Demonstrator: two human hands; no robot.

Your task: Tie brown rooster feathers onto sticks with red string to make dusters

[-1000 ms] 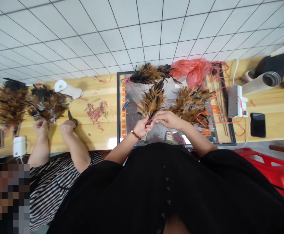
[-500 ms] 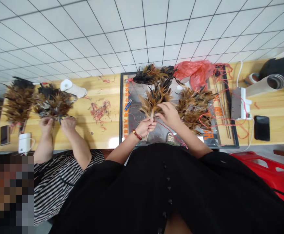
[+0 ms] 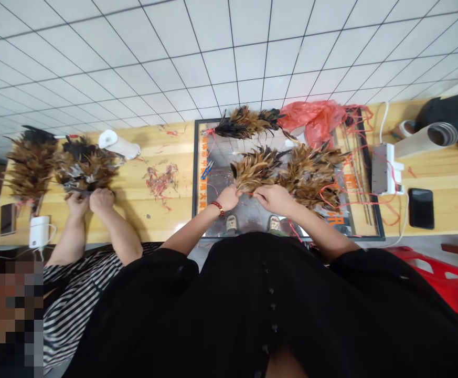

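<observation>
My left hand [image 3: 229,198], with a red bead bracelet on its wrist, is closed around the base of a brown and black feather bundle [image 3: 257,169]. My right hand [image 3: 274,197] is closed just beside it, pinching a red string [image 3: 248,193] that runs between the two hands. The bundle lies tilted to the right over a glass-covered board [image 3: 213,210]. A larger heap of brown feathers [image 3: 311,170] lies right of my hands, and another feather bundle [image 3: 246,121] lies at the board's far edge.
A red plastic bag [image 3: 315,118] and loose red strings lie at the board's far right. A white power strip [image 3: 384,168], a phone [image 3: 421,208] and a roll [image 3: 425,139] are further right. At left, a co-worker's hands [image 3: 91,200] hold feathers [image 3: 83,168]. Blue snips [image 3: 206,169] lie on the board.
The feather bundle has tipped from upright down to the right. My right hand dropped from the feathers to the base beside my left hand, drawing the red string.
</observation>
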